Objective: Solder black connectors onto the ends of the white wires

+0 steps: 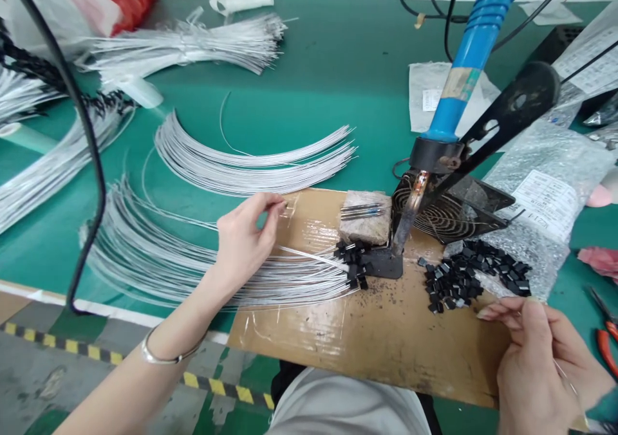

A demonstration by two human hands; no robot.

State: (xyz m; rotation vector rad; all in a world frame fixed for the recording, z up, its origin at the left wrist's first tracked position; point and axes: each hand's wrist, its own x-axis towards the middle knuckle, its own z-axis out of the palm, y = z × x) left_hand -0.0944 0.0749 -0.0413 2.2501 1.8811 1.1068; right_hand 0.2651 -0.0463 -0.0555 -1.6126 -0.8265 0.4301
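Note:
My left hand (246, 235) is closed, thumb and forefinger pinched together above a bundle of thin white wires (183, 255). Whatever sits in that pinch is too small to make out. Black connectors (356, 264) lie at the right ends of this bundle, beside a flat black metal foot. At the lower right, my right hand (538, 358) has its fingers drawn together just below a pile of loose black connectors (458, 274). A thin line shows by its palm; I cannot tell what the fingers hold. Between the hands stands a soldering iron (456, 94) with a blue handle, clamped tip down.
A second curved wire bundle (251, 158) lies behind. A pale block (364, 216) bears thin metal rods. A black fan (439, 210) stands behind the iron, with a bubble-wrap bag (545, 190) to its right. Red-handled pliers (606, 338) lie far right. A black cable (91, 132) hangs at left.

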